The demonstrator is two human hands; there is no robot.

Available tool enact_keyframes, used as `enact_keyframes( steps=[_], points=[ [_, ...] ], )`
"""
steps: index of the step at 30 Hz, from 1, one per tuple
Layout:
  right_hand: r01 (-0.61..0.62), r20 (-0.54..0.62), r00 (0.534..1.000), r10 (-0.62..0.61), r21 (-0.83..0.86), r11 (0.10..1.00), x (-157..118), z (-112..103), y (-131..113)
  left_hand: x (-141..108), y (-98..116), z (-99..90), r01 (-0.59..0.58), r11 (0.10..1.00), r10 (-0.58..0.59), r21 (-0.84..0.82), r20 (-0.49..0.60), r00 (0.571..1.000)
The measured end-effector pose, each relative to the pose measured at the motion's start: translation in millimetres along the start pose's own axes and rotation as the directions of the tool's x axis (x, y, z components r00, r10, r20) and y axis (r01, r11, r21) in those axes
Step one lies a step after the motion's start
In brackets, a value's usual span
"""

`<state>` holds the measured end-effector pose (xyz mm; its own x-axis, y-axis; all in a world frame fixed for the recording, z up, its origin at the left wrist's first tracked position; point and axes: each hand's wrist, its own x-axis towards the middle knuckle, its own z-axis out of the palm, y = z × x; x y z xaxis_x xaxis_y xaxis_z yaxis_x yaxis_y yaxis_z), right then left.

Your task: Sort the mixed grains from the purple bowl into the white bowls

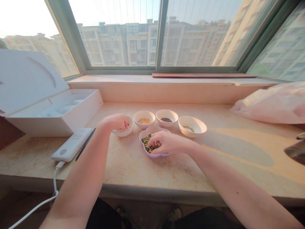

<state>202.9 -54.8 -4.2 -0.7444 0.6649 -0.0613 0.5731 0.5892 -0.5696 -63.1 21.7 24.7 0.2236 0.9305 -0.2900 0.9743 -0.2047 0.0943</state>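
My left hand is over the leftmost white bowl, its fingers bent down together above pale bits; what they hold, if anything, is too small to tell. My right hand reaches into a lilac flower-shaped bowl of mixed green and tan beans, fingers apart and touching the mix. Behind it stand a white bowl with yellowish grains and a white bowl with dark beans. To the right, another white bowl has a few small greenish beans at its bottom.
An open white box stands at the left, with a white power bank and its cable in front. A pale plastic bag lies at the right. A dark object is at the right edge. Windows rise behind the ledge.
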Motion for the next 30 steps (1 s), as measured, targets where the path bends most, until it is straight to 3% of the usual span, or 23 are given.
enact_keyframes(
  steps=[3, 5, 8, 10, 11, 13, 14, 16, 21, 26, 30],
  points=[
    [-0.025, -0.006, 1.0, 0.025, -0.005, 1.0, 0.7, 1.7, -2.0, 1.3, 0.2, 2.0, 0.005, 1.0, -0.005, 0.01, 0.044, 0.999],
    [-0.035, -0.01, 0.999, 0.035, 0.002, 0.999, 0.0, -0.2, -1.4, -1.9, 3.5, 0.5, 0.027, 0.999, -0.028, 0.029, 0.019, 0.999],
    [-0.04, -0.087, 0.995, 0.042, 0.024, 0.999, -2.4, -7.8, 3.4, -13.4, 17.9, -3.9, 0.052, 0.998, -0.047, 0.029, -0.161, 0.986],
    [-0.06, -0.209, 0.976, 0.06, 0.008, 0.998, -4.0, -13.8, 7.9, -23.9, 34.2, -5.2, -0.069, 0.998, 0.068, 0.008, -0.318, 0.946],
    [-0.082, -0.27, 0.96, 0.075, -0.012, 0.997, -4.7, -16.2, 9.9, -29.2, 43.8, -4.6, -0.173, 0.985, 0.161, -0.009, -0.33, 0.93],
    [-0.14, -0.351, 0.93, 0.113, -0.051, 0.989, -5.5, -19.4, 13.1, -38.5, 63.5, -0.4, -0.398, 0.916, 0.379, -0.048, -0.22, 0.899],
    [-0.164, -0.37, 0.92, 0.128, -0.065, 0.984, -5.6, -19.9, 14.1, -42.2, 72.5, 2.8, -0.5, 0.864, 0.49, -0.067, -0.121, 0.863],
    [-0.189, -0.384, 0.912, 0.144, -0.083, 0.978, -5.8, -19.7, 15.5, -47.5, 86.8, 9.5, -0.588, 0.803, 0.591, -0.097, 0.004, 0.806],
    [-0.169, -0.34, 0.931, 0.134, -0.075, 0.983, -7.5, -18.8, 16.5, -51.0, 98.3, 17.6, -0.59, 0.798, 0.6, -0.122, 0.091, 0.794],
    [-0.047, -0.1, 0.994, 0.043, -0.029, 0.999, -10.3, -18.6, 11.3, -49.2, 95.1, 14.0, -0.565, 0.817, 0.577, -0.118, 0.137, 0.805],
    [0.0, 0.013, 1.0, 0.0, 0.005, 1.0, -8.3, -13.3, 7.3, -48.2, 91.3, 11.7, -0.54, 0.836, 0.548, -0.098, 0.116, 0.828]
  ],
)
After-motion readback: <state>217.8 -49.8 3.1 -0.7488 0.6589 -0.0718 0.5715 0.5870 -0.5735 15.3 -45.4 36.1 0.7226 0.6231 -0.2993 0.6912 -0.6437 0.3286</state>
